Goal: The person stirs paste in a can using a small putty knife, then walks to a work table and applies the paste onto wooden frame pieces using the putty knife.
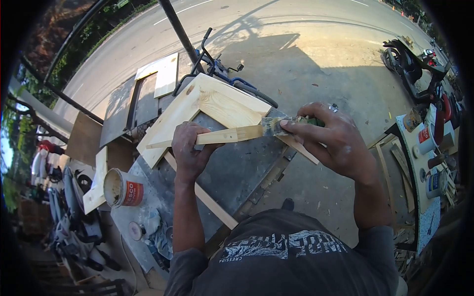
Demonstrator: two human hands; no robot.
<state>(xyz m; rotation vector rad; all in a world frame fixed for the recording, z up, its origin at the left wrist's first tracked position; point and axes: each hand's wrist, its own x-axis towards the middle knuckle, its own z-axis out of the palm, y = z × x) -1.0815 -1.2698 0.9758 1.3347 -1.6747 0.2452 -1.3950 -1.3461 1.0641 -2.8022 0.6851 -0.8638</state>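
Observation:
My left hand (189, 145) is closed around a narrow, pale wooden strip (232, 134) with small dark spots on its face. The strip lies roughly level across my view, above the workbench. In my right hand (331, 140) is a putty knife (272, 126) with a stained, flat blade and what looks like a green handle, mostly hidden by the fingers. Its blade meets the right end of the strip. Below both hands, a pale wooden frame (229, 106) rests on the grey workbench (224, 167).
A white bucket (114, 190) with a red label stands on the bench's left, near a crumpled cloth (157, 229). Behind the bench are a bicycle (217, 64) and another wooden frame (167, 76). To the right, a side table (428, 217) holds several tubs; a motorbike (417, 69) is parked beyond.

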